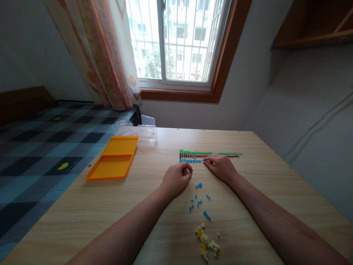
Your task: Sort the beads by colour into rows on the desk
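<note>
My right hand (pixel 220 166) rests at the right end of the row of blue pieces (pixel 190 161), thumb and fingertips pinched together at a small piece there. Behind that row run a row of dark brown pieces (pixel 190 156) and a row of green pieces (pixel 190 152), both reaching right past my hand. My left hand (pixel 177 178) lies just in front of the blue row, fingers curled in; what they hold, if anything, is hidden. Loose blue pieces (pixel 200 202) are scattered between my forearms, with a pile of yellow and cream pieces (pixel 206 244) nearer me.
An open orange tray (pixel 109 167) lies on the wooden table (pixel 154 206) at the left, with clear plastic boxes (pixel 147 136) behind it. A bed with a checked cover (pixel 35 147) stands left of the table. A window and curtain are beyond.
</note>
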The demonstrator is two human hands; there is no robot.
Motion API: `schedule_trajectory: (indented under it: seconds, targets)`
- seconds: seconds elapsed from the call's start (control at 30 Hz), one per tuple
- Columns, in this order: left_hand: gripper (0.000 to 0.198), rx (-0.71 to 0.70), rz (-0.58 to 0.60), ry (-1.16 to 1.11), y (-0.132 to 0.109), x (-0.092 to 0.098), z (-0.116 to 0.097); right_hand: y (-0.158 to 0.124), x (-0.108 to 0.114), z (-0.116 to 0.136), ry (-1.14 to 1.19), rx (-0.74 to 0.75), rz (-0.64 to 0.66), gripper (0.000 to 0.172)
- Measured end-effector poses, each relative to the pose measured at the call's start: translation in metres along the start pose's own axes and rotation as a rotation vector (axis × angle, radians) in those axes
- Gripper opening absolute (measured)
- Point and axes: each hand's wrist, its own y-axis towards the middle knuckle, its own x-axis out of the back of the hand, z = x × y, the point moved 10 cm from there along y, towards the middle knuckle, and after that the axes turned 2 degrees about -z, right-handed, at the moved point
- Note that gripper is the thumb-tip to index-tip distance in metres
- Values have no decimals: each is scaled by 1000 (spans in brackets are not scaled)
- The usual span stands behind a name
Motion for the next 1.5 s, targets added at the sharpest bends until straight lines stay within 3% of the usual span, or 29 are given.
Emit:
schedule_trajectory:
  seconds: [1.23, 1.5]
  targets:
    - [12, -12, -2, 16, 0, 0, -1, -3, -4, 2, -19, 47, 3, 22]
    - [12, -17, 10, 20, -1, -1, -1, -4, 5, 3, 101, 54, -57, 20]
